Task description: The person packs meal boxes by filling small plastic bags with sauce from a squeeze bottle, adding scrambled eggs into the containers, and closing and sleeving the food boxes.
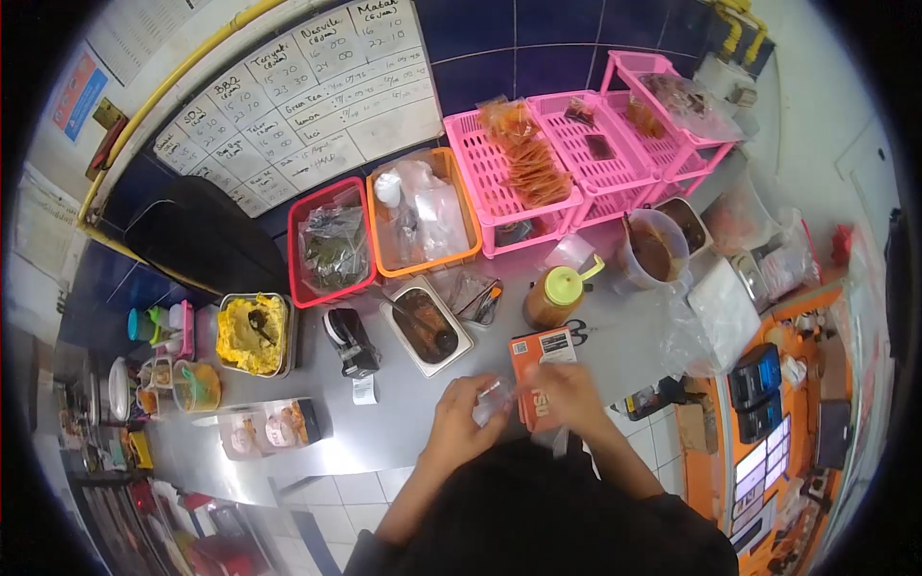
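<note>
Head view: my left hand (pixel 461 422) pinches crinkled clear plastic (pixel 491 401), best kept light; blurred right hand's (pixel 569 396) grip, I can't tell.

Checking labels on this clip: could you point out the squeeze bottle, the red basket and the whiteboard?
Squeeze bottle (pixel 563 286): head view, on its yellow-green lid.
Red basket (pixel 336 292): head view, on its near rim.
Whiteboard (pixel 396 123): head view, on its lower right part.

Bright overhead-style glare on the steel counter (pixel 384 422), hands slightly blurred, curved fisheye distortion, black corners.
</note>
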A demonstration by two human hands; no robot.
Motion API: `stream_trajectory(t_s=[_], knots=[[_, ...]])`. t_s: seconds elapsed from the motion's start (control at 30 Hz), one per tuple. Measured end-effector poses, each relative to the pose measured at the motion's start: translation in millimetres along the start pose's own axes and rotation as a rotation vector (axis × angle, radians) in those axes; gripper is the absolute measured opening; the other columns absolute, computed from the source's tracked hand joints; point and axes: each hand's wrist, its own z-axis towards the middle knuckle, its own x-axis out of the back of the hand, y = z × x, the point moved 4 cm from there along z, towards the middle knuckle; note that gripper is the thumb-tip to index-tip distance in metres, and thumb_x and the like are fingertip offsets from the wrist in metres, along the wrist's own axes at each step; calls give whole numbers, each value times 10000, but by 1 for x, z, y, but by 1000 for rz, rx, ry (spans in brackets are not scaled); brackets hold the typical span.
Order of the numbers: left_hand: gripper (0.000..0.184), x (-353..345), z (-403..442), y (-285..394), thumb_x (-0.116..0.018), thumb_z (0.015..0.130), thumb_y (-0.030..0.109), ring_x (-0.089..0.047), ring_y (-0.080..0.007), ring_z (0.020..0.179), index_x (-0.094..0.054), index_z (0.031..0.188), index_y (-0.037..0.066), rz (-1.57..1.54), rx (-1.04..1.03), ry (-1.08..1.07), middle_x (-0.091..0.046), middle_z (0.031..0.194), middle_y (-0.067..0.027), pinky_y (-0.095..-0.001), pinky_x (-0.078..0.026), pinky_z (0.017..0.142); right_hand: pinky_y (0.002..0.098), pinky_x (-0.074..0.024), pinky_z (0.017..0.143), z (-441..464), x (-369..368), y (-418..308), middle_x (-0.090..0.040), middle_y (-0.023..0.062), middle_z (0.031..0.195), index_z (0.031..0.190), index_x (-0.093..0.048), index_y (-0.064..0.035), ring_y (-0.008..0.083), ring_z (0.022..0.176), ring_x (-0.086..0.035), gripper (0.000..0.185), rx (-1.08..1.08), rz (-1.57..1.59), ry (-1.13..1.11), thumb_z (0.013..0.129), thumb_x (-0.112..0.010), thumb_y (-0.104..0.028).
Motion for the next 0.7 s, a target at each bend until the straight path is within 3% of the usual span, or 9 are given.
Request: stream_trajectory(t_s=[0.03,0.07,0.17,0.27,0.3,0.37,0.5,0.6,0.7], knots=[[461,-7,2,-4,-769,813,142,-624,-259,960,-588,1220,18,-53,128,36,-650,1121,-126,-352,-498,872,298,-520,649,14,30,9,-697,81,893,1156,-654,-3,149,738,-648,412,160,-109,257,941,-687,-353],[460,-12,3,-11,-758,832,138,-616,-236,964,-575,1236,16,-201,169,98,-647,1117,-108,-339,-491,880,323,-572,672,23,56,14,-712,133,943,1286,-586,-4,209,779,-721,508,323,-215,515,894,-751,-282],[443,-23,4,-26,-693,910,146,-580,-158,1027,-529,1301,16,-697,274,248,-625,1113,-25,-301,-449,942,416,-565,803,45,88,-15,-705,172,1045,1310,-510,-11,335,949,-711,732,484,-766,745,741,-872,-297],[522,-27,0,-29,-704,880,285,-549,-158,985,-541,1296,17,-947,367,339,-613,1068,-43,-296,-414,901,475,-502,912,90,84,-29,-658,186,1193,1399,-376,-89,405,1115,-634,980,435,-720,531,634,-911,-391],[574,-29,-1,-29,-705,874,354,-554,-152,1001,-539,1306,13,-935,362,376,-620,1085,-49,-308,-412,894,474,-503,915,104,88,-29,-660,185,1193,1380,-389,-87,402,1116,-635,952,380,-699,482,637,-905,-387],[575,-32,-2,-28,-707,875,342,-561,-156,1013,-532,1316,15,-943,354,430,-625,1096,-56,-311,-415,893,471,-504,922,132,96,-26,-663,183,1192,1344,-416,-84,395,1118,-637,897,271,-666,378,643,-894,-377],[560,-37,-4,-16,-709,878,328,-569,-166,1031,-527,1310,21,-1001,353,558,-627,1107,-64,-313,-420,896,477,-511,904,152,97,-30,-663,190,1199,1355,-422,-73,383,1108,-646,900,352,-692,438,650,-881,-395],[520,-39,-3,-22,-701,887,316,-576,-172,1037,-527,1286,30,-996,344,492,-627,1121,-71,-316,-423,908,474,-515,904,159,93,-19,-662,199,1200,1355,-437,-59,393,1100,-648,886,469,-696,593,662,-881,-388],[486,-31,-2,-13,-698,896,325,-583,-174,1027,-535,1255,39,-1039,336,451,-628,1126,-79,-317,-429,904,445,-517,935,167,95,-16,-660,180,1215,1378,-439,-45,349,1116,-654,868,507,-598,507,676,-888,-286]])
